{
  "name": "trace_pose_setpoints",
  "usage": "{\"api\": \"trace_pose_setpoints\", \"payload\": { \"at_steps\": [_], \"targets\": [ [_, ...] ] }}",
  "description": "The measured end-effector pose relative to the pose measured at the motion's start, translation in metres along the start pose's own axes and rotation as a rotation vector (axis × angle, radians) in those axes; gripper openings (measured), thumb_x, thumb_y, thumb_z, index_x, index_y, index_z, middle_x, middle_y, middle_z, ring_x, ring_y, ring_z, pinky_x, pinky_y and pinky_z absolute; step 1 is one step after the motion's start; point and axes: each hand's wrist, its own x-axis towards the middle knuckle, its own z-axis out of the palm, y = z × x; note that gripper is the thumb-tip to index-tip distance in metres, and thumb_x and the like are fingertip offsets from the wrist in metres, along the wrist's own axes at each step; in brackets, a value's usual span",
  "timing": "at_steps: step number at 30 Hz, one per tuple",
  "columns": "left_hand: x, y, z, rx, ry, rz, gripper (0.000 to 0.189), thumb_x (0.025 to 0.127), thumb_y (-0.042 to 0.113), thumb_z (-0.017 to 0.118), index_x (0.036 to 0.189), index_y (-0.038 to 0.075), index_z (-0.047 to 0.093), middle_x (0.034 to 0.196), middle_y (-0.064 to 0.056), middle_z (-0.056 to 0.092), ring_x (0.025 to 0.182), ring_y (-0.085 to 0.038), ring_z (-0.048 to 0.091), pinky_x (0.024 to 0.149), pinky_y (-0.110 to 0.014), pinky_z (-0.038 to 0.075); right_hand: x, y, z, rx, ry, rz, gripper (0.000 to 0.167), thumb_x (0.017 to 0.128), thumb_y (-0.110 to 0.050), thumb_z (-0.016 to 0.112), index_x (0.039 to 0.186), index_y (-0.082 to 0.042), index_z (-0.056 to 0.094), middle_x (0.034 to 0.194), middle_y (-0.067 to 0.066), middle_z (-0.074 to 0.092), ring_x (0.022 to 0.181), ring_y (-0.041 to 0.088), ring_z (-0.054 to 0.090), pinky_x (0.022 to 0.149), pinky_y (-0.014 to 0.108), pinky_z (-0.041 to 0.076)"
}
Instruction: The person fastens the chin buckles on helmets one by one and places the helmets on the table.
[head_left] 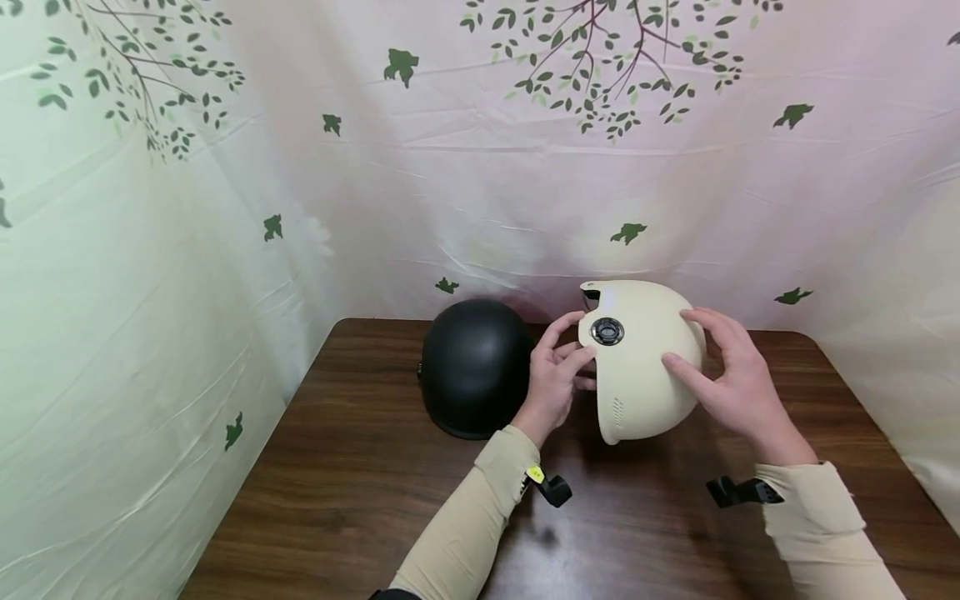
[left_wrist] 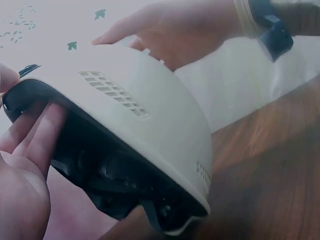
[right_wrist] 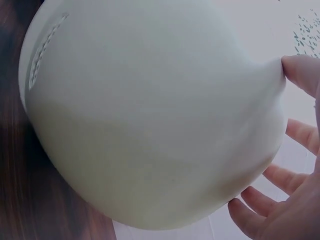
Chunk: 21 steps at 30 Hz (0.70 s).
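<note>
A cream helmet (head_left: 647,367) with a round black fitting (head_left: 607,332) is tipped on its side over the table, its opening facing left. My left hand (head_left: 553,379) grips the rim: the thumb lies outside, and in the left wrist view fingers (left_wrist: 44,131) reach inside by the black lining (left_wrist: 115,170). On the other side, my right hand (head_left: 731,375) holds the rounded crown between spread thumb and fingers. The right wrist view shows its fingertips along the edge of the shell (right_wrist: 160,110). Slotted vents (left_wrist: 115,95) run along the helmet's side.
A black helmet (head_left: 476,367) sits dome up on the dark wood table (head_left: 360,483), just left of my left hand. Behind the table hangs a pale curtain (head_left: 360,217) with leaf prints. Each wrist wears a strapped black camera mount (head_left: 557,490).
</note>
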Motion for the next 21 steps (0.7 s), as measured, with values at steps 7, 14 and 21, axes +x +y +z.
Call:
{"api": "trace_pose_setpoints", "payload": {
  "at_steps": [7, 14, 21],
  "targets": [
    [-0.007, -0.007, -0.006, -0.023, 0.039, -0.053, 0.053, 0.097, 0.001, 0.067, 0.145, 0.024, 0.061, 0.1, -0.005, 0.077, 0.075, -0.015, 0.076, 0.06, -0.031, 0.062, 0.001, -0.002, -0.004, -0.041, -0.017, 0.004, 0.07, 0.088, -0.023, 0.085, 0.151, -0.015, 0.055, 0.156, 0.019, 0.045, 0.139, 0.038, 0.041, 0.097, 0.058, 0.044],
    [-0.009, -0.009, -0.017, 0.065, 0.11, -0.101, 0.047, 0.099, 0.004, 0.068, 0.139, 0.029, 0.065, 0.103, -0.008, 0.077, 0.076, -0.016, 0.076, 0.06, -0.032, 0.062, -0.002, 0.006, -0.002, -0.064, -0.037, -0.013, 0.068, 0.088, -0.024, 0.085, 0.149, -0.013, 0.056, 0.154, 0.021, 0.047, 0.139, 0.043, 0.042, 0.094, 0.069, 0.039],
    [-0.007, -0.011, -0.024, 0.081, 0.115, -0.147, 0.043, 0.099, 0.005, 0.068, 0.136, 0.026, 0.061, 0.105, -0.013, 0.077, 0.075, -0.021, 0.077, 0.064, -0.042, 0.064, -0.004, 0.014, 0.004, -0.068, -0.064, -0.04, 0.067, 0.088, -0.024, 0.085, 0.147, -0.009, 0.057, 0.149, 0.024, 0.051, 0.136, 0.045, 0.042, 0.094, 0.064, 0.038]
  ]
}}
